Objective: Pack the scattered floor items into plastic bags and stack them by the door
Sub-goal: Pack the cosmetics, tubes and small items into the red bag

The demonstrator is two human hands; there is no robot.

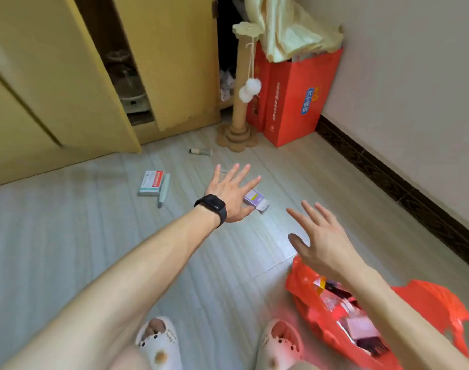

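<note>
While your red plastic bag [300, 285] lies open on the floor [67, 236] at your right, beneath your right forearm, it holds several boxes and packets [359, 327], too blurred to name. Against the wall [415, 76], a tall red paper bag [295, 102] stands with cream fabric [289, 30] spilling from its top. A purple box [254, 199] lies partly hidden behind your left hand [232, 194], showing past the palm's right edge; whether the hand touches it cannot be told. A white-and-red box [151, 182] and a pale pen-shaped stick [164, 190] lie together to the left of that hand, and a small tube [200, 151] lies beyond it, near the scratching post [240, 102]. Your left arm reaches forward, fingers straight and spread, a black watch [212, 206] on the wrist. Your right hand [321, 241] hovers nearer you, just past the bag's mouth, fingers spread, holding nothing.
</note>
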